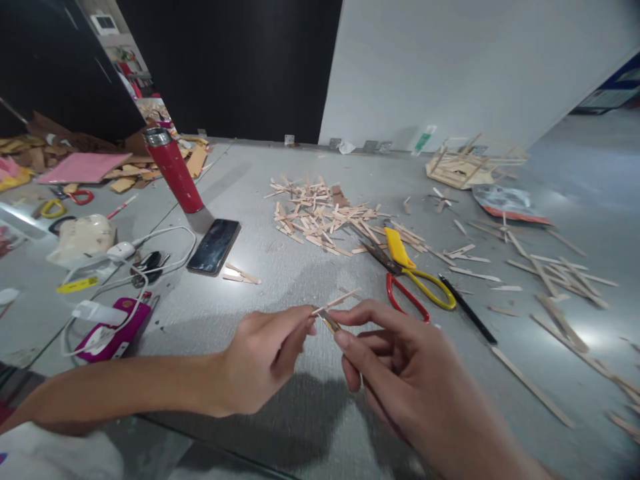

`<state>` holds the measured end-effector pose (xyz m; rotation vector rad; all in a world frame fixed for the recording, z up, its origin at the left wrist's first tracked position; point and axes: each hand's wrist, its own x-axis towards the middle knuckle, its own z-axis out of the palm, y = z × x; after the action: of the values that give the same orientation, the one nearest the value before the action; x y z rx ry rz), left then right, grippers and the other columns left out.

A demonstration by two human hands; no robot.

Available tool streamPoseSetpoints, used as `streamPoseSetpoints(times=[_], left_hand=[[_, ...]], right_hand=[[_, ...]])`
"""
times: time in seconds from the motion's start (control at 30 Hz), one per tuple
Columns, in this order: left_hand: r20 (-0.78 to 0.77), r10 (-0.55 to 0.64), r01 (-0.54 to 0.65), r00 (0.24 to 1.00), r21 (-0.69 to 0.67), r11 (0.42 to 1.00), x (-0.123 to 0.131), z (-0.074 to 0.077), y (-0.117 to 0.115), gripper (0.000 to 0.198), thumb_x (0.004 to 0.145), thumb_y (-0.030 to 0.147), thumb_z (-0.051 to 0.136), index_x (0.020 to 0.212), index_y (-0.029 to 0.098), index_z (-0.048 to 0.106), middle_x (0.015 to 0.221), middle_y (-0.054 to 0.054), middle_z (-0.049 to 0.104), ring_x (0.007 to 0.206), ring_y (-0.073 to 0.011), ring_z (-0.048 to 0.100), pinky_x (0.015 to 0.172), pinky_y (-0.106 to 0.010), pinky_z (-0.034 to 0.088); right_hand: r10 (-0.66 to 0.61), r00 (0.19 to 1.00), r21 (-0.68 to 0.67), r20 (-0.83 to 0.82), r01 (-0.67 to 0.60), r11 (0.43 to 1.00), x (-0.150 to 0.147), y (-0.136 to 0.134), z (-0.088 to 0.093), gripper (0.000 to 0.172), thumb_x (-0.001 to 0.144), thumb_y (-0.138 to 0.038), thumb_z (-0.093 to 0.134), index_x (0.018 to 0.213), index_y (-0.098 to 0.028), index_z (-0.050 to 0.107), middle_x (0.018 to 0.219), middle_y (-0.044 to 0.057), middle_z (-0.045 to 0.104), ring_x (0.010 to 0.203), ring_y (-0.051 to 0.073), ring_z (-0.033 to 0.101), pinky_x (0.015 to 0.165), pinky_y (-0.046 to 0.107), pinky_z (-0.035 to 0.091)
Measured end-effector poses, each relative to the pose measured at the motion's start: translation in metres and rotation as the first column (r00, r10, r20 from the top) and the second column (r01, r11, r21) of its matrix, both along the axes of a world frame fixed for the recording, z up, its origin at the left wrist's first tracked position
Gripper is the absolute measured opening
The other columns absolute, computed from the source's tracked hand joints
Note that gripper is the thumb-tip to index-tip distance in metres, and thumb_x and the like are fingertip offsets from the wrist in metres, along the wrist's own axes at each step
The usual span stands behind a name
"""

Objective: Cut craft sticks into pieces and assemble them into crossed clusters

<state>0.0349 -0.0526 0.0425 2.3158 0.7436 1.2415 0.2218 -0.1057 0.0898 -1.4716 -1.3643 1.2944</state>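
My left hand (273,353) is closed, pinching a thin wooden stick (340,299) between thumb and fingertips. The stick points up and to the right. In my right hand (395,363) is a small craft knife (330,324), gripped between thumb and forefinger, with a yellow part showing. Its metal tip touches or nearly touches the stick near my left fingertips; exact contact is too small to tell. Beyond my right hand lie scissors (420,283) with one red and one yellow handle, a yellow-wrapped piece (398,248) and a black pen-like rod (467,309).
A pile of cut wooden pieces (320,217) covers the table's middle; longer sticks (565,273) lie right. A wooden frame model (465,163) stands at back right. Leftward are a phone (214,247), a red bottle (174,170), white cables (187,230) and a purple device (117,330).
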Motion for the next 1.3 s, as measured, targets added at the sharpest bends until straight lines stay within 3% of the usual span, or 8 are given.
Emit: streamPoseSetpoints(times=[0.2,0.37,0.53,0.8,1.07,1.2,1.3], left_hand=[[0.007,-0.004,0.004,1.0,-0.072,0.997,0.0,0.001,0.0,0.017,0.102,0.009,0.053,0.11,0.017,0.066,0.078,0.0,0.075,0.053,-0.0076,0.067,0.056,-0.015,0.054],[-0.01,0.018,-0.019,1.0,-0.135,0.991,0.001,0.005,-0.001,0.016,0.103,0.01,0.053,0.103,0.015,0.068,0.073,0.0,0.074,0.051,-0.0071,0.066,0.051,-0.014,0.05],[-0.015,0.039,-0.041,0.999,-0.131,0.991,0.001,0.008,-0.002,0.017,0.103,0.012,0.053,0.097,0.014,0.069,0.068,0.0,0.073,0.048,-0.0077,0.065,0.049,-0.015,0.049],[0.006,0.055,-0.053,0.998,-0.124,0.991,0.005,0.01,-0.003,0.018,0.102,0.012,0.054,0.092,0.013,0.068,0.064,0.0,0.071,0.046,-0.0075,0.064,0.047,-0.014,0.047],[0.024,0.073,-0.068,0.997,-0.171,0.983,0.005,0.014,-0.005,0.02,0.102,0.012,0.052,0.09,0.014,0.068,0.059,0.001,0.067,0.044,-0.0071,0.06,0.043,-0.013,0.044],[0.041,0.057,-0.044,0.998,-0.258,0.965,0.007,0.016,-0.005,0.024,0.103,0.015,0.051,0.086,0.013,0.068,0.058,0.0,0.067,0.044,-0.0069,0.06,0.042,-0.011,0.045],[0.079,0.061,-0.023,0.995,-0.409,0.912,0.008,0.02,-0.003,0.025,0.104,0.021,0.051,0.089,0.012,0.069,0.063,-0.003,0.071,0.045,-0.0077,0.063,0.04,-0.01,0.046]], right_hand=[[-0.084,0.995,-0.012,-0.046,0.083,0.996,-0.002,0.001,0.003,0.028,0.093,-0.045,0.068,0.105,-0.019,0.066,0.056,-0.005,0.057,0.04,0.007,0.042,0.038,0.017,0.03],[-0.03,0.984,-0.154,-0.175,0.002,0.988,-0.002,0.005,0.007,0.039,0.093,-0.055,0.066,0.108,-0.02,0.063,0.054,-0.005,0.059,0.03,0.005,0.036,0.031,0.016,0.021],[-0.051,0.979,-0.162,-0.199,0.018,0.987,-0.002,0.006,0.008,0.039,0.089,-0.057,0.07,0.101,-0.021,0.062,0.054,-0.006,0.058,0.03,0.004,0.036,0.031,0.014,0.022],[-0.039,0.934,-0.284,-0.354,-0.067,0.956,0.0,0.009,0.012,0.048,0.084,-0.064,0.073,0.105,-0.023,0.056,0.055,-0.008,0.059,0.027,0.003,0.03,0.026,0.012,0.024],[-0.063,0.883,-0.309,-0.465,-0.095,0.946,-0.004,0.009,0.01,0.043,0.088,-0.06,0.071,0.105,-0.024,0.055,0.058,-0.01,0.058,0.028,0.001,0.025,0.026,0.012,0.026],[-0.065,0.949,-0.249,-0.307,-0.015,0.968,-0.008,0.006,0.006,0.039,0.092,-0.059,0.067,0.105,-0.023,0.058,0.057,-0.008,0.058,0.03,0.004,0.031,0.028,0.015,0.028],[-0.118,0.993,0.001,-0.025,0.118,0.993,-0.01,-0.002,0.001,0.024,0.095,-0.045,0.066,0.099,-0.021,0.065,0.054,-0.005,0.057,0.038,0.009,0.047,0.036,0.017,0.036]])
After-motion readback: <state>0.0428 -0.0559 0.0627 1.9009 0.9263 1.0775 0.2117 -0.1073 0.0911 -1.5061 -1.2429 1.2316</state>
